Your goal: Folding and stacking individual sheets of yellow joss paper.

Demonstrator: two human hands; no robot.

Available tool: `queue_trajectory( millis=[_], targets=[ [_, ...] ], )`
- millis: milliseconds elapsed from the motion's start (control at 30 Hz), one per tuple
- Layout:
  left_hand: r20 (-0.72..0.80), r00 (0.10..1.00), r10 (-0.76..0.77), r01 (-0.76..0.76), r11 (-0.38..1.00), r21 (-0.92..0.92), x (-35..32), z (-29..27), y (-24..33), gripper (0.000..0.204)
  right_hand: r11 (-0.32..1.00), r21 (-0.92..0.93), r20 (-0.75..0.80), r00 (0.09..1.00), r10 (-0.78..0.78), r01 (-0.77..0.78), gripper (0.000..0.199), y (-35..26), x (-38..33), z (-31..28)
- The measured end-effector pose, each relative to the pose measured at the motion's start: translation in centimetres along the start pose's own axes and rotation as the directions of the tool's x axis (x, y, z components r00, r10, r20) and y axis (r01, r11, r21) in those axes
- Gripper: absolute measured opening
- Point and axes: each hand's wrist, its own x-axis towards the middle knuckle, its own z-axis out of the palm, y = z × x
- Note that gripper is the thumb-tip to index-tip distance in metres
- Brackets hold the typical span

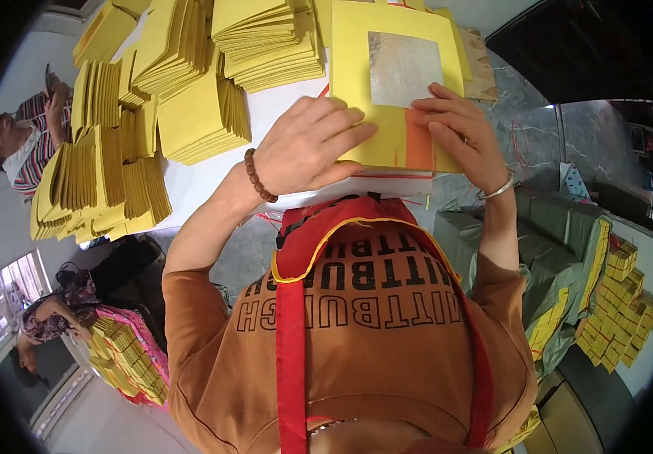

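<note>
In front of me lies a stack of yellow joss paper [349, 45]. Its top sheet bears a silvery square [406, 68] and an orange block [419, 140] near the close edge. My left hand [311, 144], with a brown bead bracelet, rests on the sheet's near left part; its fingers reach rightward and its thumb lies apart at the near edge. Over the right side, my right hand [466, 136] has its fingers spread across the paper beside the orange block. A bangle circles that wrist. Both hands look open, though the paper beneath the fingertips is partly hidden.
Several folded yellow paper bundles [201, 113] crowd the white table [198, 185] to the left. Across from them sits a person [35, 136] in stripes; another person [58, 310] is lower left. Tied yellow bundles [617, 318] pile up at right, past grey-green covered stacks [545, 234].
</note>
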Motion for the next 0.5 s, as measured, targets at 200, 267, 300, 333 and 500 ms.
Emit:
queue_trajectory(
  millis=[200, 267, 300, 333, 500],
  targets=[
    [-0.128, 0.987, 0.099, -0.109, 0.991, -0.078, 0.6, 0.4, 0.0, 0.019, 0.947, 0.313, -0.023, 0.998, -0.062, 0.066, 0.034, 1.6, -0.1, 0.2],
    [-0.141, 0.99, 0.01, -0.033, 0.987, -0.16, 1.0, 0.0, 0.1, 0.01, 0.941, 0.333, 0.024, 0.997, -0.078, 0.065, 0.052, 2.0, -0.2, 0.1],
    [-0.139, 0.99, 0.011, -0.034, 0.987, -0.16, 1.1, -0.3, 0.1, 0.01, 0.94, 0.334, 0.022, 0.997, -0.077, 0.066, 0.052, 2.0, -0.2, 0.1],
    [-0.12, 0.992, -0.028, 0.003, 0.979, -0.203, 1.3, -0.5, 0.0, 0.01, 0.899, 0.437, 0.021, 0.998, -0.054, 0.04, 0.059, 1.9, -0.3, 0.1],
    [-0.052, 0.989, -0.139, 0.113, 0.93, -0.349, 1.6, -0.8, -0.4, 0.008, 0.821, 0.571, 0.024, 1.0, -0.019, 0.002, 0.069, 1.8, -0.4, 0.2]
  ],
)
